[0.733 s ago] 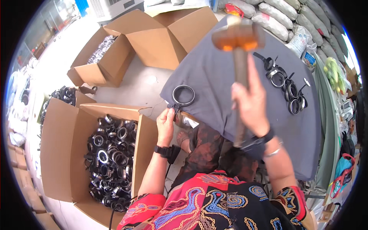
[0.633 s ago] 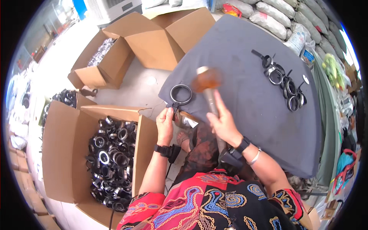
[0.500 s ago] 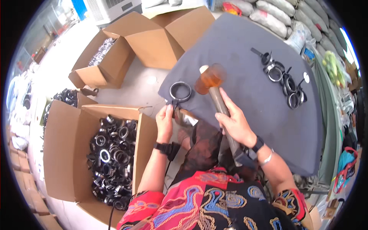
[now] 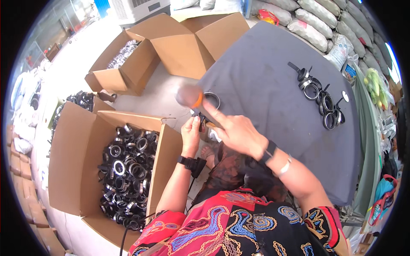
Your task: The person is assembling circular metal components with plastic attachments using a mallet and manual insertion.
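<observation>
My right hand [image 4: 241,134] is closed round the handle of a mallet, its head [image 4: 186,94] smeared by motion, with an orange part showing. The mallet head hangs at the table's left edge, partly covering a black-and-silver ring [image 4: 217,99]. Just below that ring, my left hand [image 4: 190,133] pinches a small black tab [image 4: 200,118], which seems to belong to the ring; their join is hidden. Several similar rings with black straps [image 4: 324,102] lie in a cluster at the table's right side.
The table has a grey cloth cover [image 4: 265,72]. At my left stands an open carton [image 4: 66,166] full of black-and-silver rings [image 4: 128,170]. Beyond it are a carton of silver parts [image 4: 124,55] and another open carton [image 4: 181,49]. Stacked sacks [image 4: 314,32] line the far right.
The mallet has swung left and down from over the table to the ring, my right hand moving with it. My left hand still pinches the black tab. The whole view has shifted slightly.
</observation>
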Tool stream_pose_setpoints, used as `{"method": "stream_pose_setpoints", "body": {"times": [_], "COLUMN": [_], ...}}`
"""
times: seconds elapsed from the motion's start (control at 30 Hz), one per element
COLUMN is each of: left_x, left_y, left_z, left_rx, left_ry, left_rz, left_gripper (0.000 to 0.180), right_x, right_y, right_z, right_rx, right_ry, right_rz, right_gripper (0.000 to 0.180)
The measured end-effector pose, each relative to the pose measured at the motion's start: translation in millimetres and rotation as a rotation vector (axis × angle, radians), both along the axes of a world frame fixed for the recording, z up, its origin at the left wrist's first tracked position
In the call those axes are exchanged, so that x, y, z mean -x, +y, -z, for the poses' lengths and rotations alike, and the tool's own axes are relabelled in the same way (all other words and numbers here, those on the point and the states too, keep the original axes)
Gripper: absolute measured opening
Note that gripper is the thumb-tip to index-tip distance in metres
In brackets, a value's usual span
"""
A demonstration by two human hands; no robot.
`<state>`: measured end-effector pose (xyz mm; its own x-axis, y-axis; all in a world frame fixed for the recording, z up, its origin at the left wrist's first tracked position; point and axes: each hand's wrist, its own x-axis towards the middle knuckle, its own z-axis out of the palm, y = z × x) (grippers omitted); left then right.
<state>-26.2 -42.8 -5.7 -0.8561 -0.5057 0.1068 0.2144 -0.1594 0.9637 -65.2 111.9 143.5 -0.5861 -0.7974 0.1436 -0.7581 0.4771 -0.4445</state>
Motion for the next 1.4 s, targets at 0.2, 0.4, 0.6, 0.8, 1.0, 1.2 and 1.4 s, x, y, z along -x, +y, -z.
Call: {"method": "stream_pose_setpoints", "body": {"times": [0.2,0.4,0.6,0.8,1.0,1.2,1.4], "left_x": [-1,-10,-26,-146,-22,216,376], "left_y": [-7,-7,-27,-176,-65,112,221], "left_z": [3,-7,-22,14,-91,-160,-117], "left_rx": [0.024,0.017,-0.537,-0.761,-0.411,0.645,1.549], "left_ry": [-0.058,0.009,0.021,0.206,0.138,0.117,0.274], "left_rz": [0.029,0.051,-0.156,-0.685,-0.152,0.388,0.359], "left_gripper": [0.032,0.033,0.014,0.044,0.043,0.030,0.042], "right_x": [36,58,45,-8,-30,-29,-27], "right_y": [-22,-21,82,220,283,294,291], "right_z": [-23,13,1,23,48,55,52], "right_rx": [0.269,0.305,0.726,0.927,1.224,1.224,1.200], "right_ry": [-0.045,-0.543,-0.870,-0.576,-0.454,-0.470,-0.535], "right_rz": [-0.089,0.160,0.332,0.700,0.899,0.898,0.895], "right_gripper": [0.071,0.071,0.062,0.049,0.043,0.051,0.051]}}
